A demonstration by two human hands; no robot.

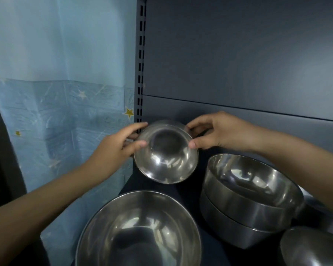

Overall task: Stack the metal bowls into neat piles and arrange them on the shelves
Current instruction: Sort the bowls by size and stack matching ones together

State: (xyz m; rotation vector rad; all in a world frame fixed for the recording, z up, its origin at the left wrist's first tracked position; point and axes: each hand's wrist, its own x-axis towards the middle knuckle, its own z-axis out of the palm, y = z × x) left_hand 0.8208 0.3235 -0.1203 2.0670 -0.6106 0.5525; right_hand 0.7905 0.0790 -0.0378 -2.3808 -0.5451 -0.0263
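Note:
A small shiny metal bowl (166,156) is held tilted toward me near the back left corner of the dark shelf (188,189). My left hand (113,148) grips its left rim and my right hand (219,131) grips its right rim, thumbs on the near edge. Below it a large metal bowl (140,231) stands at the shelf's front. To the right, two medium bowls (252,198) sit nested in a pile. Another bowl (311,248) shows partly at the bottom right corner.
The grey back panel (238,64) of the shelf unit rises behind the bowls, with a slotted upright post (141,64) at its left. A light blue sheet with stars (56,121) covers the wall to the left.

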